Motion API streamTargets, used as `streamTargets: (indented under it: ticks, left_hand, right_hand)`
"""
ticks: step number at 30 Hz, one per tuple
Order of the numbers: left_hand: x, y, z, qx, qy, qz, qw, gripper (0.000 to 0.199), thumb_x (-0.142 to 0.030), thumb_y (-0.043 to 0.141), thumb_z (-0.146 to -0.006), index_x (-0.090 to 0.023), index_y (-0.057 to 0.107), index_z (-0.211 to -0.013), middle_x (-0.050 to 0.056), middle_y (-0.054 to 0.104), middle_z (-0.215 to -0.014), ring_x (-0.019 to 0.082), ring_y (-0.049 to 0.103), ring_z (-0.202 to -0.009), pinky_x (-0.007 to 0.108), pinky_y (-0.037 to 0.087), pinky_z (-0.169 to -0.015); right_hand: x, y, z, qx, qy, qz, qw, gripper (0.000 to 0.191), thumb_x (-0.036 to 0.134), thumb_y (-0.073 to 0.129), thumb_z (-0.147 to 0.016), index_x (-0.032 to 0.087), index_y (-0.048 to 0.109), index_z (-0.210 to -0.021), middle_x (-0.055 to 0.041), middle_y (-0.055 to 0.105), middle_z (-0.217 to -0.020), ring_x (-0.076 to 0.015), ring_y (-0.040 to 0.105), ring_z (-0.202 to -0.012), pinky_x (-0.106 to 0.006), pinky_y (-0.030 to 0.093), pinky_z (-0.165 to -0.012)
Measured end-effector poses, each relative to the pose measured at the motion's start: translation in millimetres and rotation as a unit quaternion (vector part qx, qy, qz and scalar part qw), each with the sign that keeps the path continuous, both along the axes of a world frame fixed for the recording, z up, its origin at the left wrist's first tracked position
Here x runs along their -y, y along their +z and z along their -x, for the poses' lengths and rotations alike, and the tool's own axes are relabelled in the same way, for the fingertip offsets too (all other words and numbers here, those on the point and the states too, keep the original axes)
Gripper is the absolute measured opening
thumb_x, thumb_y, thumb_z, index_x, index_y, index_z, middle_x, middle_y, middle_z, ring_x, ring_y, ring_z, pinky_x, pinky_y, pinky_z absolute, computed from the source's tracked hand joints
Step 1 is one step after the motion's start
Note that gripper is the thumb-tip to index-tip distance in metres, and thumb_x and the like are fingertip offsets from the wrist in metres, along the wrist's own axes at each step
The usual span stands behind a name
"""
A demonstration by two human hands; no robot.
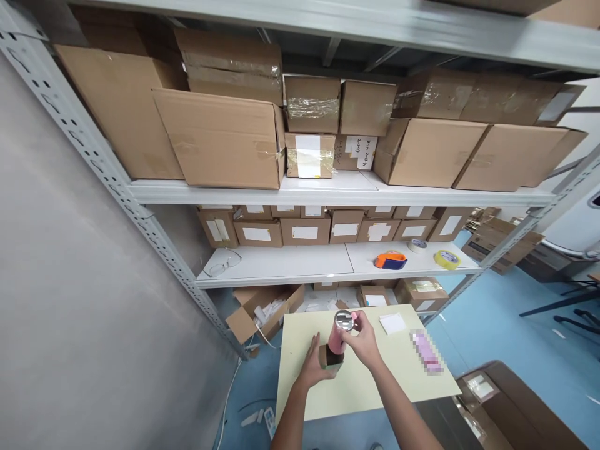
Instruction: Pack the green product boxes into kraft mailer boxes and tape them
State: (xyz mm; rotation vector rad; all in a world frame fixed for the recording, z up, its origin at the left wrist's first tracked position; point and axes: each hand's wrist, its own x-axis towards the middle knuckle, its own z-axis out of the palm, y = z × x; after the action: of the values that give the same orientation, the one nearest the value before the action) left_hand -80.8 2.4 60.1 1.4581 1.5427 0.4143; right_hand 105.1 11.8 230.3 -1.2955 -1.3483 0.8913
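"Right hand (366, 342) pinching a pink tumbler (335, 342), thumb on its side, fingers curled by the lid (345, 320)!"

"And the left hand (312, 367)?"

"Spread around a small open box (330, 369), fingers up the left side, thumb across the near side."

"Where's the tumbler sitting?"

"Tipped slightly, base right at the box's mouth; how deep, I can't tell."

"Elbow room?"

"Most of it's rightward: the worktop (356, 400) runs well past the right wrist. White card (392, 323) near the far edge, blurred purple item (426, 353) towards the right edge. Left's tighter, that edge lies near the left hand."

"Arms?"

"Both forearms over the near edge, angled in towards each other."

"Further out?"

"Open carton (241, 325) off the far-left corner, and behind the worktop a white shelf (290, 264) carrying an orange-and-blue tape dispenser (390, 260)."
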Motion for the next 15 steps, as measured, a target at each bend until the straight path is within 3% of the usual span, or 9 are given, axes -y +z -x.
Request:
streamTargets:
  ticks: [3, 6, 9, 11, 13, 15]
  left_hand:
    - [5, 24.2, 12, 0.107, 0.020, -0.074, 0.991, 0.137, -0.039, 0.090, -0.055, -0.034, 0.010, -0.166, 0.010, 0.022, -0.173, 0.036, 0.018, -0.160, 0.047, 0.026, -0.127]
    - [9, 65.8, 4, 0.199, 0.010, -0.128, 0.972, 0.107, -0.040, 0.082, -0.069, -0.031, 0.030, -0.162, 0.011, 0.047, -0.161, 0.034, 0.040, -0.151, 0.044, 0.037, -0.122]
    - [6, 107.4, -22, 0.145, 0.054, -0.196, 0.968, 0.102, -0.038, 0.086, -0.063, -0.032, 0.042, -0.155, 0.010, 0.049, -0.158, 0.035, 0.053, -0.139, 0.044, 0.050, -0.111]
    - [-2, 125.6, -36, 0.089, 0.092, -0.218, 0.968, 0.088, -0.038, 0.083, -0.066, -0.030, 0.050, -0.147, 0.010, 0.057, -0.149, 0.034, 0.060, -0.130, 0.044, 0.053, -0.107]
    - [-12, 135.6, -40, 0.065, 0.107, -0.231, 0.965, 0.076, -0.038, 0.079, -0.069, -0.028, 0.055, -0.141, 0.009, 0.062, -0.141, 0.032, 0.063, -0.124, 0.044, 0.053, -0.105]
    - [-21, 142.2, -36, 0.090, 0.109, -0.231, 0.963, 0.071, -0.037, 0.077, -0.071, -0.026, 0.056, -0.139, 0.010, 0.066, -0.136, 0.031, 0.066, -0.118, 0.043, 0.055, -0.102]
  right_hand:
    - [-2, 3.6, -6, 0.003, 0.005, 0.011, 1.000, 0.033, 0.036, 0.078, -0.068, 0.025, 0.054, -0.089, -0.0016, 0.070, -0.088, -0.0218, 0.067, -0.079, -0.036, 0.057, -0.079]
    - [-6, 3.9, -5, 0.000, -0.003, 0.023, 1.000, 0.034, 0.038, 0.079, -0.067, 0.024, 0.056, -0.087, -0.0026, 0.071, -0.085, -0.0232, 0.067, -0.080, -0.035, 0.057, -0.075]
    - [-12, 0.8, 0, -0.010, -0.017, 0.038, 0.999, 0.040, 0.048, 0.083, -0.067, 0.025, 0.053, -0.083, -0.0008, 0.067, -0.076, -0.0229, 0.065, -0.074, -0.032, 0.054, -0.066]
    - [-16, -0.9, 0, -0.034, -0.013, 0.042, 0.998, 0.044, 0.055, 0.083, -0.069, 0.025, 0.054, -0.083, -0.0012, 0.067, -0.075, -0.0229, 0.064, -0.073, -0.033, 0.054, -0.067]
    - [-19, -0.7, -6, -0.077, 0.034, 0.042, 0.996, 0.046, 0.060, 0.081, -0.072, 0.023, 0.059, -0.089, -0.0054, 0.071, -0.087, -0.0256, 0.068, -0.082, -0.036, 0.056, -0.074]
    - [-18, 0.8, -17, -0.114, 0.121, 0.053, 0.985, 0.049, 0.058, 0.079, -0.076, 0.024, 0.064, -0.108, -0.0098, 0.073, -0.109, -0.0288, 0.069, -0.102, -0.040, 0.056, -0.086]
